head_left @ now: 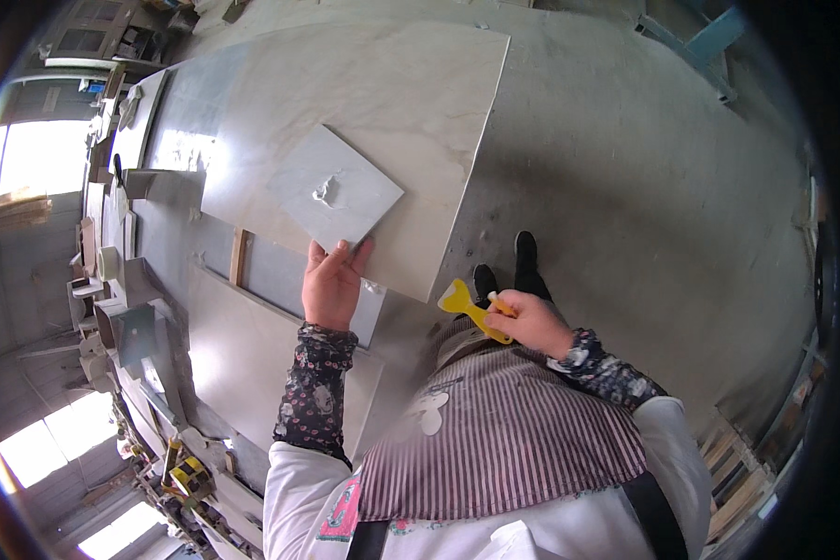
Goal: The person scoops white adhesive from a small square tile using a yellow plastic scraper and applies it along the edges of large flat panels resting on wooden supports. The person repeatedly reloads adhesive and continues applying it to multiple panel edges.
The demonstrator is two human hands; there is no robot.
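My left hand (pixel 330 287) grips the near corner of a square grey tile (pixel 359 191), its fingers at the tile's edge. On the tile's face sits a small lump of white paste (pixel 324 192). Beneath the tile spreads a large pale stone-look slab (pixel 429 103); whether the tile touches it I cannot tell. In front of my apron, my right hand (pixel 539 327) is closed round a yellow putty knife (pixel 461 301), blade pointing left. A short orange piece with a pale tip (pixel 500 302) shows by those fingers; I cannot make out what it is.
A second pale slab (pixel 252 355) lies nearer on the left, with a wooden strip (pixel 239 257) between the slabs. Cut pieces and clutter line the far left. A blue metal stand (pixel 709 51) is at the back right. My feet stand on grey floor (pixel 644 233).
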